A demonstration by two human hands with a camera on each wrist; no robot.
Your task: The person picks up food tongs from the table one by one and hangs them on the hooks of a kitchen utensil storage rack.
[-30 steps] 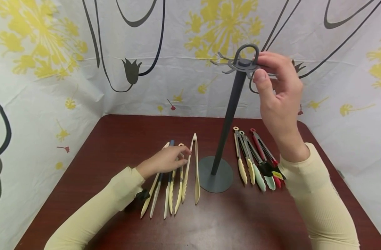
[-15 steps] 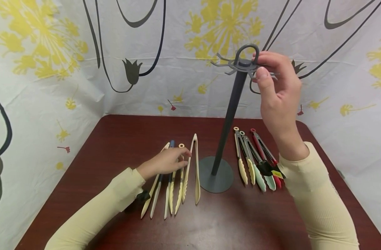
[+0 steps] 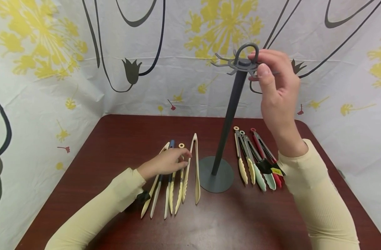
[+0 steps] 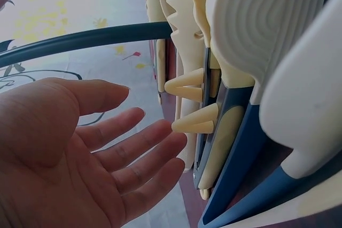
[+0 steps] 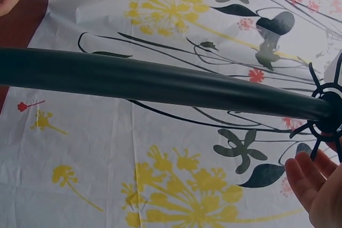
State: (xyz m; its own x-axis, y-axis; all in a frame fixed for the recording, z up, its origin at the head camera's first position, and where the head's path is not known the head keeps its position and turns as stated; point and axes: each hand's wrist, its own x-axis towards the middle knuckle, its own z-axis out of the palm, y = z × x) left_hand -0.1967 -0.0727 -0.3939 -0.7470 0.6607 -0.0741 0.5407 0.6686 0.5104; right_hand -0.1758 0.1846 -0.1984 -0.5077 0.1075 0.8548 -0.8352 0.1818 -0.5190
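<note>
On the dark reddish-brown table [image 3: 240, 215]: a tall, dark-grey stand [image 3: 230, 121] with a slim round pole, its matt surface one even shade; the pole looks slanted in the head view.
Stand's foot: a flat round disc [image 3: 216, 185] in the same grey, lying on the tabletop.
Stand's crown: thin curved hooks [image 3: 221, 64] spreading outward from a ring, with an upright rounded loop [image 3: 247, 45] arching over the middle.
Right hand [image 3: 281, 83]: at the crown's right side, thumb and fingers bent about the hooks; I cannot tell whether they pinch or merely touch.
Left hand [image 3: 166, 162]: left of the stand, above the cream tongs, released, fingers loosely extended.
Left of the stand: a row of long cream and white tongs [image 3: 179, 198], some with dark-blue handles.
Right of the stand: metal tongs [image 3: 259, 178] with cream, mint-green and red tips, fanned out.
Behind the stand: a white cloth [image 3: 171, 41] printed with yellow and grey flowers.
</note>
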